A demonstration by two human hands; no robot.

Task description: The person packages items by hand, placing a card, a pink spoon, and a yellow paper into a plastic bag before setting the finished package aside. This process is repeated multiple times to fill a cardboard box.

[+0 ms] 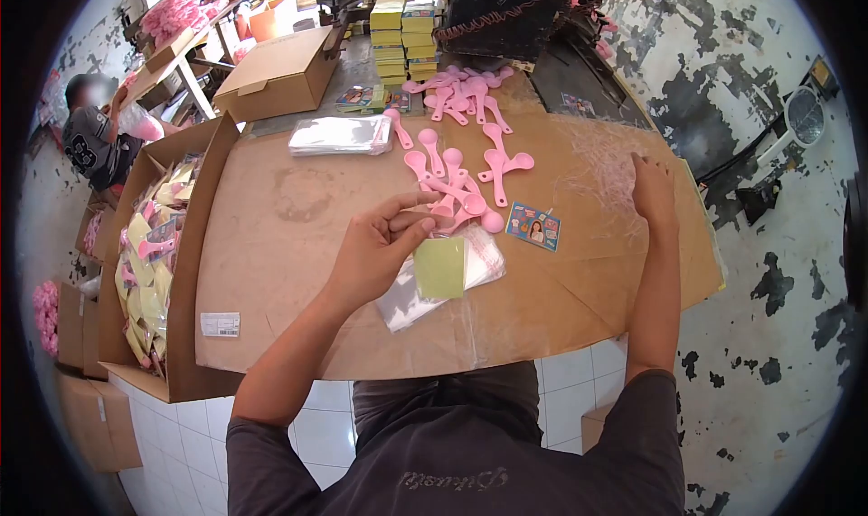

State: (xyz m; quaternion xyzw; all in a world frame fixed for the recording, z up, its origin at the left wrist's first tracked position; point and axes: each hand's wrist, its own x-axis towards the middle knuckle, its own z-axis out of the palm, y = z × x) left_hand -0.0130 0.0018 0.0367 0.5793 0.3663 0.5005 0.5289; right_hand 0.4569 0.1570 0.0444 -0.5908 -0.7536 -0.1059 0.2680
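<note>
My left hand [384, 245] is closed in a pinch over the middle of the table. Just below its thumb hangs a yellow-green card [439, 268], apparently in a clear plastic bag, whose outline is hard to see. Beneath lies a stack of clear plastic bags [405, 304]. Pink measuring spoons [451, 158] lie heaped beyond the fingers, and one by the fingertips may be in the grip. On the right, my right hand [653, 190] touches a pile of thin clear plastic strips [604, 174]; its fingers are curled, and what they hold is hidden. A printed card [533, 227] lies between the hands.
Left of the table stands an open carton [203, 245] of filled packets. Behind are another bag stack [340, 136], more pink spoons [470, 91], a closed cardboard box [276, 73] and stacked cards [389, 41]. A person [95, 132] sits at far left. A peeling wall [768, 227] bounds the right.
</note>
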